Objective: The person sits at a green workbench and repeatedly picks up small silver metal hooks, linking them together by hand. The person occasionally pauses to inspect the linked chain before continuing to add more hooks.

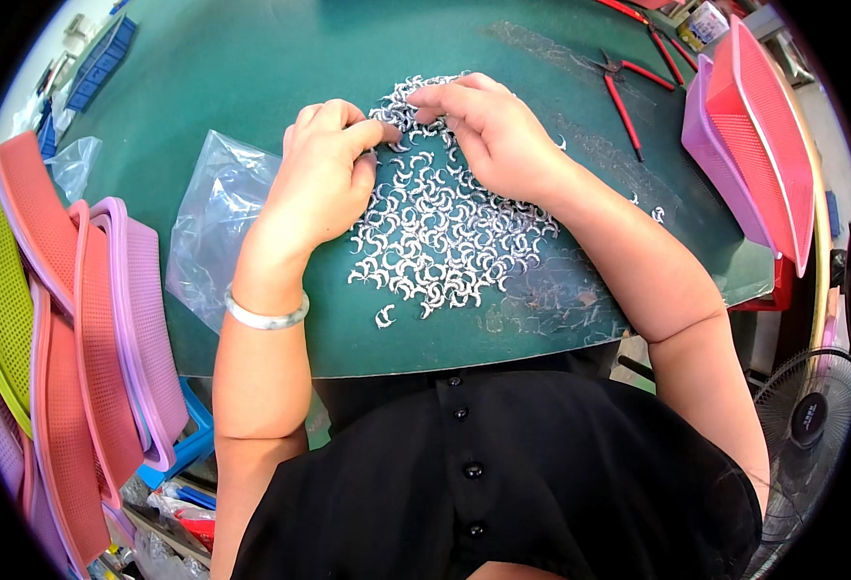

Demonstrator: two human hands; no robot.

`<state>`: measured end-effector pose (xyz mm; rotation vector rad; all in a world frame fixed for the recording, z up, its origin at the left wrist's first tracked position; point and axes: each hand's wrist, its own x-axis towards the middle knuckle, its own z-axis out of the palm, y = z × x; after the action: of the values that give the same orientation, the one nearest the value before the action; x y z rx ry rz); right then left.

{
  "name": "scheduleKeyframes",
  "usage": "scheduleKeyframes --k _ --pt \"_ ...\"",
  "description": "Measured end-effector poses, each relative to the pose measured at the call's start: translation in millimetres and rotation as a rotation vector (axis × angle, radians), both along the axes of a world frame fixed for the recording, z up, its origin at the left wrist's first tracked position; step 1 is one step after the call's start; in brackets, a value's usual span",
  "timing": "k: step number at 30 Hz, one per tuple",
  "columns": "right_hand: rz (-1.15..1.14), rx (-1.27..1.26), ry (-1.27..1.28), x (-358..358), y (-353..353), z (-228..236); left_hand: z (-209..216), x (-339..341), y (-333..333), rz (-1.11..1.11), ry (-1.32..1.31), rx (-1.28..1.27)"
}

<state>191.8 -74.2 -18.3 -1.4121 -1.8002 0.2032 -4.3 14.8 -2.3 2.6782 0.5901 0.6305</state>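
Note:
Many small silvery crescent-shaped pieces (425, 232) lie spread on the green tabletop, with a denser heap at the far end. My left hand (324, 169) rests at the heap's left side, its index finger reaching onto the pieces and its thumb apart. From the right, my right hand (488, 130) arches over the heap; its fingers are bent and the thumb stands away from them. Neither hand visibly holds a piece. Some pieces beneath the right palm are hidden. A pale bangle (267, 317) circles my left wrist.
A clear plastic bag (220, 217) lies left of my left forearm. Stacked pink, purple and green baskets (140, 319) stand at the left. Red-handled pliers (624, 101) lie at the far right, near more pink and purple baskets (725, 155). A fan (807, 425) stands lower right.

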Motion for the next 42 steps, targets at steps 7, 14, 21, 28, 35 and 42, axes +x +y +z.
scheduleKeyframes --k 7,14,21,28,35,42 --pt "0.041 -0.099 -0.198 -0.2 -4.9 7.8 -4.2 -2.2 4.6 0.031 0.004 -0.006" --pt "0.067 -0.037 -0.209 -0.2 -3.9 4.0 -1.1 0.4 1.2 0.014 -0.047 -0.057" --pt "0.091 -0.077 -0.211 -0.2 -5.0 6.4 -5.9 -1.7 4.0 -0.008 -0.016 -0.033" --pt "0.141 -0.019 -0.191 -3.1 -4.2 2.0 -0.9 -0.2 4.6 0.092 0.000 -0.062" --pt "0.178 -0.075 -0.196 -5.8 -5.2 6.9 -5.7 1.5 1.1 0.068 -0.053 -0.089" --pt "0.114 -0.038 -0.188 -5.2 -3.3 2.8 -3.5 -0.2 3.8 0.072 0.012 -0.056"
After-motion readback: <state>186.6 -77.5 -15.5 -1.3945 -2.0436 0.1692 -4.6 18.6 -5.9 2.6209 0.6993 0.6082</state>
